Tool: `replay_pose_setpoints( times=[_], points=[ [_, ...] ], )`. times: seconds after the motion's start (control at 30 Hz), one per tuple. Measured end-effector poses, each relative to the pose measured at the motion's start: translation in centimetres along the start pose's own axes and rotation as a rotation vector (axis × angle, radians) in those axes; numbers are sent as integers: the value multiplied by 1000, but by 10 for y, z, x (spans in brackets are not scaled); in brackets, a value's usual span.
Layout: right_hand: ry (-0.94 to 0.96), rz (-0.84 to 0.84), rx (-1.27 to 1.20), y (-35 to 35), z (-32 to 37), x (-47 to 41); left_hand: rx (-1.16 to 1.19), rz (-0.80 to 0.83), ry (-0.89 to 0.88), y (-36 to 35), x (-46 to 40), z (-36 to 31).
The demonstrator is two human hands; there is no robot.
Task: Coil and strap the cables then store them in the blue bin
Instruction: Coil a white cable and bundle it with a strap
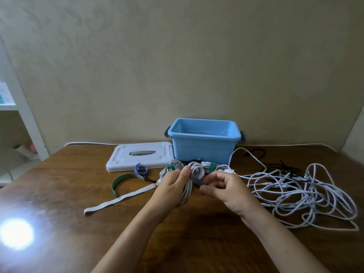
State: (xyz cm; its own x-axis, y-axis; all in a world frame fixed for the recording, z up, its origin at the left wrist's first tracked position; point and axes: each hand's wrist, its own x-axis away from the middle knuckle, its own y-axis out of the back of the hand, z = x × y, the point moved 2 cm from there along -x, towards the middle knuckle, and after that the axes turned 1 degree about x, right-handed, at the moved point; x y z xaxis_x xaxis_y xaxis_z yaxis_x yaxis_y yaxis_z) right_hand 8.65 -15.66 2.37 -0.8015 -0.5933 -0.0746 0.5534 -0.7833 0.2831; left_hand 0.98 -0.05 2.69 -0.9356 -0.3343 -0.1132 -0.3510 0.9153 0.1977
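At frame centre the left hand (173,189) grips a coiled white rubbery cable (188,191), while the right hand (222,187) pinches a grey fabric strap (197,179) wrapped around it. Behind stand the open blue plastic bin (204,142), its pale flat lid (137,155), and green-strapped coils (206,166). Tangled white cables (307,192) sprawl at the right on the glossy wooden table (78,233).

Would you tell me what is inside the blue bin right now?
The blue bin shows only bare inner walls; no cables are visible inside. Its floor is hidden behind the front wall.
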Motion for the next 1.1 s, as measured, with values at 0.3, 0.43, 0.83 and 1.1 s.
replay_pose_setpoints(
  times=[0.3,0.43,0.83,1.1],
  points=[
    [-5,135,51,2,-6,-3,84,141,-108,-1,6,-5],
    [-29,194,63,13,-7,-2,-9,291,-138,1,8,-3],
    [-28,-50,89,10,-8,0,-336,329,-138,-6,0,16],
    [20,-102,188,0,-16,0,-172,175,-53,2,-7,25]
  ],
)
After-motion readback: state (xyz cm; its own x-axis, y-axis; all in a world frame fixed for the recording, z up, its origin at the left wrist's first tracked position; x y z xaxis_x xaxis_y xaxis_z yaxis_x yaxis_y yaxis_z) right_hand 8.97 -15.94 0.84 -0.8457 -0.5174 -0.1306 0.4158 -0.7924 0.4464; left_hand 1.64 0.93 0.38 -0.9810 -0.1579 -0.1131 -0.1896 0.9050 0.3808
